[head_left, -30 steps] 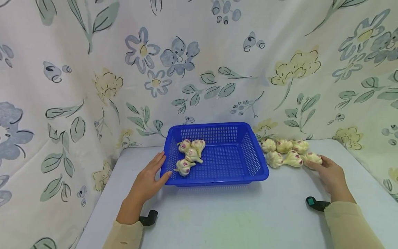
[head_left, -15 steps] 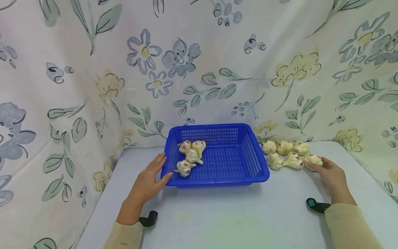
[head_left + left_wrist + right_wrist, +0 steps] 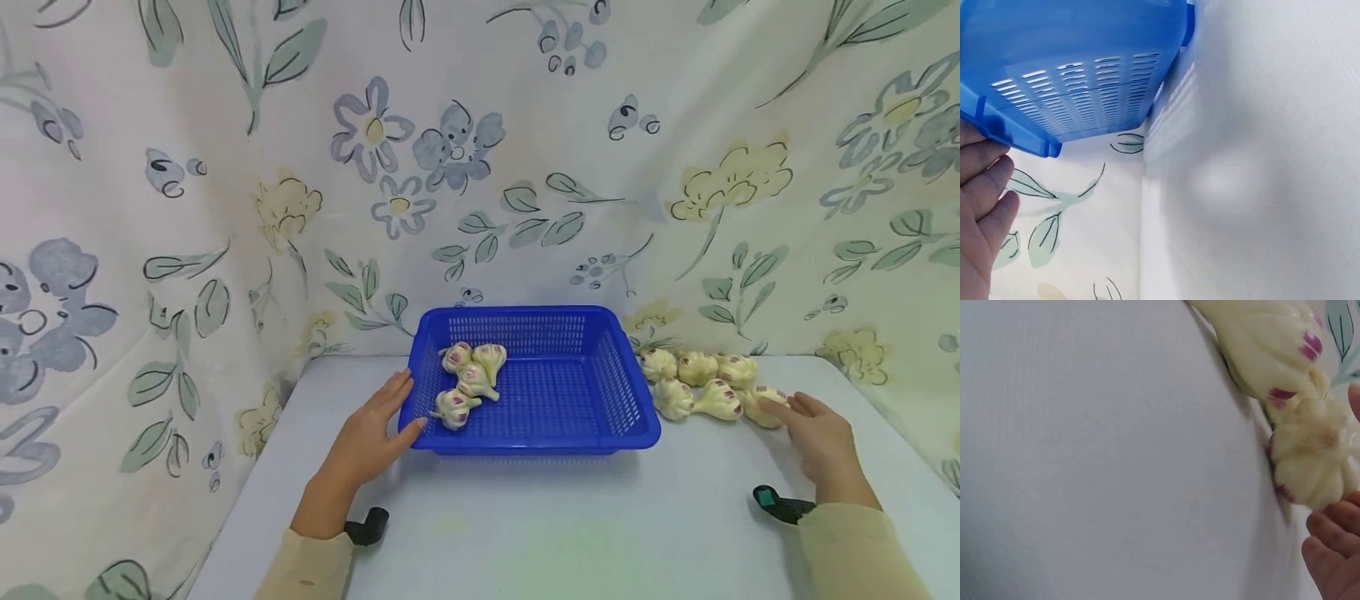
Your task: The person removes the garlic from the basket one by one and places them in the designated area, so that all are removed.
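A blue plastic basket (image 3: 540,443) stands mid-table, with several garlic bulbs (image 3: 474,381) grouped in its left part. Against the basket's left rim rests my left hand (image 3: 365,442), fingers extended and thumb near the front corner. In the left wrist view, its fingertips (image 3: 999,164) touch the rim's underside. To the basket's right, more garlic lies in two rows. My right hand (image 3: 823,437) is at the front row's rightmost garlic bulb (image 3: 765,407), its thumb at the bulb's edge. Fairly straight fingers (image 3: 1329,540) touch that bulb (image 3: 1316,453) in the right wrist view; the thumb is partly cut off.
The white table (image 3: 540,533) extends in front of the basket. A floral cloth (image 3: 510,167) hangs close behind the basket and along the left side. Black wrist-camera mounts (image 3: 367,527) jut inward from both wrists.
The head view has shifted slightly. My right hand has drawn back a little to the right from the end bulb, which has tilted. My left hand stays at the basket.
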Demonstrator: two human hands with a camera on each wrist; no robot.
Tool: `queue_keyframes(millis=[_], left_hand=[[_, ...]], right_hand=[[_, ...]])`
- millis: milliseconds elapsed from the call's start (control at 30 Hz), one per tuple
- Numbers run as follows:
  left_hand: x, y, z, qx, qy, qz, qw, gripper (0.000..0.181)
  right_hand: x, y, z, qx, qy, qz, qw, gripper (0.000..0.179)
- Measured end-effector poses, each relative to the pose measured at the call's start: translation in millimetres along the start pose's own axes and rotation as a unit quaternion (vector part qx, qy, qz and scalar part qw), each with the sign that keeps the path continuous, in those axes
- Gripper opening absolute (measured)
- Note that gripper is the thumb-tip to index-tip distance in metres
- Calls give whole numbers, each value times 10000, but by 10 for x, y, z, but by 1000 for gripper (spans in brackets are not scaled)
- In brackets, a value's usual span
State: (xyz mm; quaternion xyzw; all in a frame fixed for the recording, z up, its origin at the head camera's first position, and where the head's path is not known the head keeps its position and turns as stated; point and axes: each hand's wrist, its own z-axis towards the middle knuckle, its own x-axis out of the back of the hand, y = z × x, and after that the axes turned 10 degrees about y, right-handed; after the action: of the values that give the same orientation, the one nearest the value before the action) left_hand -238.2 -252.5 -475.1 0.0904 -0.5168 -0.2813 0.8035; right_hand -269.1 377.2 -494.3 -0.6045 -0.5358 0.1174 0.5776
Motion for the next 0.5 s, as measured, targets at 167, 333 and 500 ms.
queue_keyframes(millis=[167, 333, 500], left_hand=[[-21, 15, -27, 56, -146, -63, 9999, 73], [-12, 23, -7, 32, -139, -91, 9999, 75], [33, 40, 12, 106, -138, -107, 9998, 75]], right_hand=[[-37, -182, -172, 762, 161, -377, 9963, 108], [-297, -627, -499, 1944, 226, -554, 9791, 97], [-722, -1046, -918, 3152, 11, -495, 9477, 91]])
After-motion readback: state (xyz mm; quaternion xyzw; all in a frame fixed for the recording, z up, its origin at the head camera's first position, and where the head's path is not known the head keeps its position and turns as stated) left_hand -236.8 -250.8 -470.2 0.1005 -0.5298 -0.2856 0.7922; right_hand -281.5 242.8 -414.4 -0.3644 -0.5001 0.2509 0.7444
